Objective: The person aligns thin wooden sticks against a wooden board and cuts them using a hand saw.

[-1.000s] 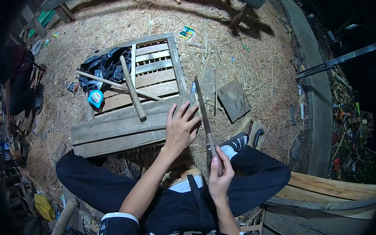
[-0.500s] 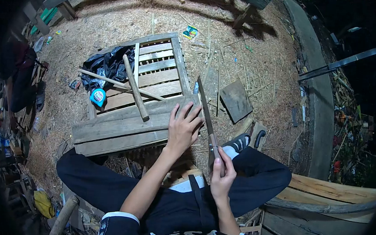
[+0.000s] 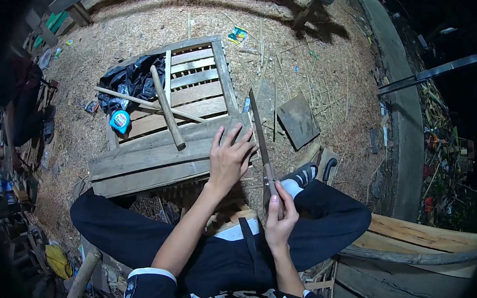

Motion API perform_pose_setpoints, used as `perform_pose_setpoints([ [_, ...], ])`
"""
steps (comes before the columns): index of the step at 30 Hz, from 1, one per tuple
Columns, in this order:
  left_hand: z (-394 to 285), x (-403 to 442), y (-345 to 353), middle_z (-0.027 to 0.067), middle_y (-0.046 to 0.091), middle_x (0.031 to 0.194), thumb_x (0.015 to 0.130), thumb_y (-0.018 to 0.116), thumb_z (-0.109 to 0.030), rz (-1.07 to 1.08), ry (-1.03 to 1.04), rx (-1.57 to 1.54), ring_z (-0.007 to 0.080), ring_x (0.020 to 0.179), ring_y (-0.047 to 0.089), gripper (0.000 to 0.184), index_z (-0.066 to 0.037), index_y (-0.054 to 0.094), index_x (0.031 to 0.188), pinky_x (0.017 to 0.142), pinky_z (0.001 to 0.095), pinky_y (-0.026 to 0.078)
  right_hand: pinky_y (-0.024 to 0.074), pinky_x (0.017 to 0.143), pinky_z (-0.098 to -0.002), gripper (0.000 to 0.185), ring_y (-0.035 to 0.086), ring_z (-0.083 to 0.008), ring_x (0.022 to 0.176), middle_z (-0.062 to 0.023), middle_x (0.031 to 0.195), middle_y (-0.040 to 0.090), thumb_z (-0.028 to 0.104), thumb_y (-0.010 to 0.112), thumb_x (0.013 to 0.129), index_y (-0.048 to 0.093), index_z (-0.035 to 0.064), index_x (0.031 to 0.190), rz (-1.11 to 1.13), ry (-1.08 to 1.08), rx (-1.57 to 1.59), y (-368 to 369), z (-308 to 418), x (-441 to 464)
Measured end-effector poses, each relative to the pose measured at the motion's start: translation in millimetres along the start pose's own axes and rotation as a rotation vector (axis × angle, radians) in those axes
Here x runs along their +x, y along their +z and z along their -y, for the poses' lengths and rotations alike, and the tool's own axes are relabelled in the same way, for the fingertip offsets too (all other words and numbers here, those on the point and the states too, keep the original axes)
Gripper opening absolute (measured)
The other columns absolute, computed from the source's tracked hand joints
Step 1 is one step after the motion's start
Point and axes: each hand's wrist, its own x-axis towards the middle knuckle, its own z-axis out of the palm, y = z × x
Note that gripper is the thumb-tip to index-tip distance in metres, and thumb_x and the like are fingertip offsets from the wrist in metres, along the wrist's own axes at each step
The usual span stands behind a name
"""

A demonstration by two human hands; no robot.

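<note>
My left hand lies with fingers spread on the near boards of a slatted wooden bench top, at its right end. In my right hand is the handle of a handsaw. The saw's narrow blade points away from me, just beside the boards' right end. Whether its teeth touch the wood, I cannot tell. A round stick and a thin strip of wood lie crossed on the slats. Left of them are a blue tape measure and a black plastic bag.
Sawdust and thin wood strips cover the ground. A dark square board lies right of the saw, near my sandalled foot. Beside that foot is a curved black handle. Planks stand at lower right, and a concrete kerb runs behind.
The view has shifted slightly, so the bench top and ground appear a little higher and further left. My left hand stays on the boards, and the saw stays in my right hand.
</note>
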Motion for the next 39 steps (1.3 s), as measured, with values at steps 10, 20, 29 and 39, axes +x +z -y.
perform_pose_setpoints([
  [10, 2.7, -1.5, 2.8, 0.0008, 0.079, 0.118, 0.093, 0.077, -0.022, -0.022, 0.005, -0.045, 0.0270, 0.137, 0.060, 0.021, -0.016, 0.076, 0.113, 0.120, 0.0602, 0.035, 0.0360, 0.052, -0.0212, 0.034, 0.046, -0.0012, 0.060, 0.0037, 0.082, 0.062, 0.014, 0.061, 0.108, 0.066, -0.0002, 0.138, -0.012, -0.057, -0.086, -13.2, -21.5, -11.7],
  [20, 3.1, -2.7, 1.5, 0.0016, 0.078, 0.121, 0.092, 0.076, -0.019, 0.009, -0.006, -0.045, 0.0259, 0.136, 0.061, 0.022, -0.015, 0.076, 0.113, 0.121, 0.0599, 0.033, 0.0385, 0.055, -0.0207, 0.035, 0.048, -0.0016, 0.063, -0.0006, 0.091, 0.065, 0.013, 0.059, 0.108, 0.064, -0.0015, 0.139, -0.034, -0.270, -0.161, -5.8, -22.3, -5.7],
  [29, 3.5, -2.1, 3.3, 0.0016, 0.079, 0.120, 0.092, 0.075, -0.018, 0.008, -0.010, -0.035, 0.0261, 0.137, 0.061, 0.020, -0.014, 0.075, 0.112, 0.122, 0.0607, 0.032, 0.0522, 0.104, -0.0365, 0.034, 0.069, -0.0272, 0.122, -0.0222, 0.131, 0.072, 0.010, 0.061, 0.104, 0.067, -0.0063, 0.134, 0.009, -0.005, -0.066, -8.1, 3.6, -14.1],
  [39, 0.4, -2.2, 3.1, 0.0023, 0.079, 0.117, 0.093, 0.075, -0.019, -0.020, -0.008, -0.044, 0.0252, 0.137, 0.061, 0.021, -0.014, 0.074, 0.114, 0.121, 0.0607, 0.033, 0.0534, 0.102, -0.0364, 0.034, 0.071, -0.0271, 0.119, -0.0225, 0.128, 0.073, 0.009, 0.063, 0.102, 0.067, -0.0061, 0.133, -0.012, -0.039, -0.064, -7.2, -2.4, -13.3],
])
